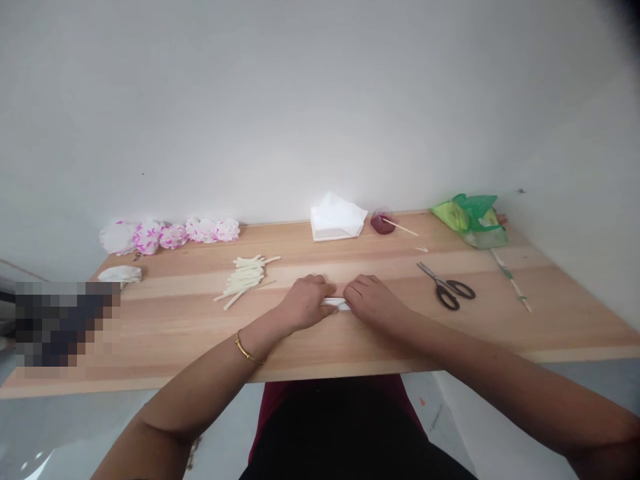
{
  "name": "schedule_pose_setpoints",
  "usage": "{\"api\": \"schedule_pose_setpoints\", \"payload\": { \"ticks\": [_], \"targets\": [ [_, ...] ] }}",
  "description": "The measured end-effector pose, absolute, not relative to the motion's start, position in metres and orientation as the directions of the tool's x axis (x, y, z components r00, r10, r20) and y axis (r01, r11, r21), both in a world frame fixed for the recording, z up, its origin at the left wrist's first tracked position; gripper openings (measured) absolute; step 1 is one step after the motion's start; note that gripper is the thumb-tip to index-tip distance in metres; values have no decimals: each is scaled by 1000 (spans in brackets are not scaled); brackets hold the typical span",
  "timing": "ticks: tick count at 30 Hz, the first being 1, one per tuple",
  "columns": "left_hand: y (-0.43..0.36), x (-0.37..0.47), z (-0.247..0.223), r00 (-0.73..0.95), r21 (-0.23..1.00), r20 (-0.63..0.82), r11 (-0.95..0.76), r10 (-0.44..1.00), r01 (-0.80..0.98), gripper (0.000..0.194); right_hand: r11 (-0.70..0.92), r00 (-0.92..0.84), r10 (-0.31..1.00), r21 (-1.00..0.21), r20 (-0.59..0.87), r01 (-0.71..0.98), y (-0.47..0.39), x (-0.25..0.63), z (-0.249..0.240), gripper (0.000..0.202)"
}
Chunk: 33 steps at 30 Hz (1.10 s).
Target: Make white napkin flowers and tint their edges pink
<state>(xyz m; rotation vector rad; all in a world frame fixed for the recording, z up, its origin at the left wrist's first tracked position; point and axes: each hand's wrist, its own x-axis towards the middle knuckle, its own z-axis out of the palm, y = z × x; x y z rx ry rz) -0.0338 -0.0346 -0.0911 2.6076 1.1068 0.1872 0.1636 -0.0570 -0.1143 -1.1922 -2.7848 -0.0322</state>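
At the middle of the table's near side, a narrow folded strip of white tissue paper (339,303) lies between my two hands. My left hand (306,303) pinches its left end, thumb and fingers closed round it. The other end is under the bent fingers of my right hand (373,300), which press it together against the wood. Only the strip's middle shows; both ends are covered by my fingers. Behind my hands stands a stack of white tissue paper (336,223). A bundle of cream-coloured sticks or strings (246,279) lies left of my left hand.
Scissors with black handles (453,293) lie partly spread on the right. Behind them are a dark red container (383,224) with a stick and a green plastic bag (475,220). Pink-and-white tissue pompoms (173,235) line the back left, near a crumpled white piece (121,274).
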Motion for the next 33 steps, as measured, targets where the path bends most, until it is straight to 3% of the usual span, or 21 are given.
{"api": "schedule_pose_setpoints", "payload": {
  "ticks": [5, 11, 17, 22, 29, 33],
  "targets": [
    [-37, -28, -88, 655, 286, 5, -628, 756, 723, 12, 690, -670, 713, -36, 208, 723, -57, 168, -115, 14],
    [-44, -29, -84, 635, 201, 116, -644, 764, 738, 14, 703, -625, 709, -258, 327, 662, -52, 172, -110, 13],
    [-47, -43, -96, 693, 59, 308, -740, 652, 670, 23, 727, -585, 662, -209, 468, 655, -56, 177, -111, 22],
    [-54, -53, -109, 661, 165, 319, -726, 679, 667, 18, 727, -609, 670, -206, 425, 655, -62, 176, -121, 25],
    [-57, -56, -107, 499, 480, 142, -500, 855, 721, 3, 672, -589, 736, -466, 334, 575, -56, 178, -126, 16],
    [-57, -57, -106, 476, 526, 134, -469, 869, 709, 20, 635, -570, 763, -514, 304, 576, -56, 178, -125, 16]
  ]
}}
